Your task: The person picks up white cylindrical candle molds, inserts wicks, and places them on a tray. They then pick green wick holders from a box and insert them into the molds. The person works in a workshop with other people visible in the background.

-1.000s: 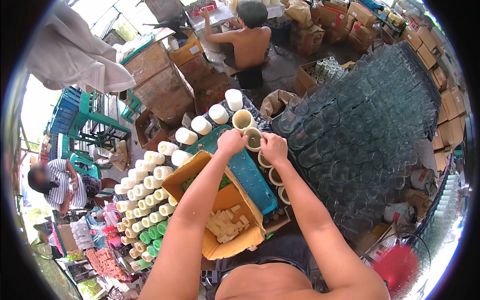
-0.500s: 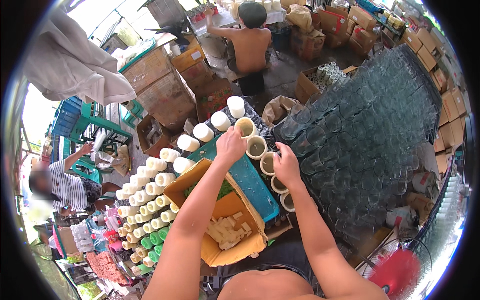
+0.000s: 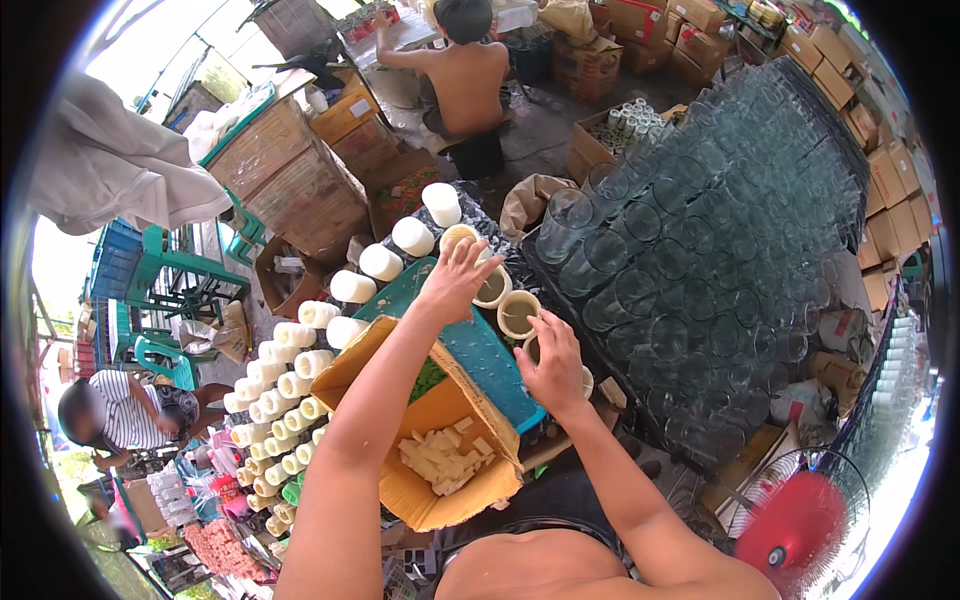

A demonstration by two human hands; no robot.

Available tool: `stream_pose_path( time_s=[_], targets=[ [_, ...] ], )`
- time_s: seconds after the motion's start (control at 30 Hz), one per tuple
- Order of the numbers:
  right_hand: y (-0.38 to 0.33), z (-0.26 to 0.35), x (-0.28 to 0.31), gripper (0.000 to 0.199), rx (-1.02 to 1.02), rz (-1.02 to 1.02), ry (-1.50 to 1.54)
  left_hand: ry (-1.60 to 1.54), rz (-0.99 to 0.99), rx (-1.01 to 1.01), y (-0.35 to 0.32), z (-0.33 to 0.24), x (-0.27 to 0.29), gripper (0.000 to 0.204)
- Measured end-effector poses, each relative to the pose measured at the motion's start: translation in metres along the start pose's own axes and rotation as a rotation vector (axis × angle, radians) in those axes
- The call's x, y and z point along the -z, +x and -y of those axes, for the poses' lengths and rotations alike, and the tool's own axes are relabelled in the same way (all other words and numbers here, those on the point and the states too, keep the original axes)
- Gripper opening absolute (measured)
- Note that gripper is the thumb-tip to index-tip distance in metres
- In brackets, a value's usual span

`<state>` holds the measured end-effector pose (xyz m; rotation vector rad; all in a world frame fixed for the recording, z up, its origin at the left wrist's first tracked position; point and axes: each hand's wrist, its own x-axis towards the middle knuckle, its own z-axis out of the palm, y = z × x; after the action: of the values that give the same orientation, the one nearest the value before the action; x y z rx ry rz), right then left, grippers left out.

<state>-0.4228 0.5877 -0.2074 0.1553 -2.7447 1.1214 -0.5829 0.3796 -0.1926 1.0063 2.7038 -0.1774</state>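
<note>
A row of cream cylindrical cups runs along the right side of a blue-green tray (image 3: 500, 375). My left hand (image 3: 460, 280) is over the far end of this row, fingers spread, close to a cream cup (image 3: 459, 234) that it partly covers. Below and right of its fingers stands another cup (image 3: 492, 292). My right hand (image 3: 552, 362) has its fingers apart, with the fingertips beside the rim of a cup with a thin strand inside (image 3: 518, 314). It partly hides the nearer cups. Whether either hand touches a cup, I cannot tell.
A cardboard box (image 3: 400, 505) with small cream blocks stands before me. White cylinders (image 3: 380, 262) and rows of cream ones (image 3: 295, 385) lie left. Many glass cylinders (image 3: 690, 280) fill the right, near a red fan (image 3: 795, 525). One person (image 3: 470, 85) sits ahead; another (image 3: 130, 410) is left.
The view has shifted, so the scene sits further left. My left hand's fingers have spread from their closer grip near a cup. The person at left has lowered a raised arm.
</note>
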Motion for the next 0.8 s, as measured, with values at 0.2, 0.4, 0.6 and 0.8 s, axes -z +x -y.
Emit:
stream_pose_path(
  time_s=[0.2, 0.4, 0.6, 0.8],
  targets=[
    [-0.009, -0.002, 0.017, 0.034, 0.024, -0.067, 0.071, -0.209, -0.074, 0.053, 0.001, -0.010, 0.023, 0.103],
    [-0.037, -0.014, 0.042, 0.042, -0.076, -0.046, 0.115, -0.846, -0.203, 0.391, -0.072, -0.044, 0.074, 0.044],
    [0.006, -0.022, 0.018, 0.077, -0.008, -0.030, -0.034, -0.419, -0.349, 0.149, -0.042, -0.057, 0.034, 0.048],
    [0.048, -0.018, -0.041, 0.097, -0.139, 0.151, -0.330, -0.153, -0.076, 0.082, 0.011, -0.041, 0.013, 0.054]
  ],
)
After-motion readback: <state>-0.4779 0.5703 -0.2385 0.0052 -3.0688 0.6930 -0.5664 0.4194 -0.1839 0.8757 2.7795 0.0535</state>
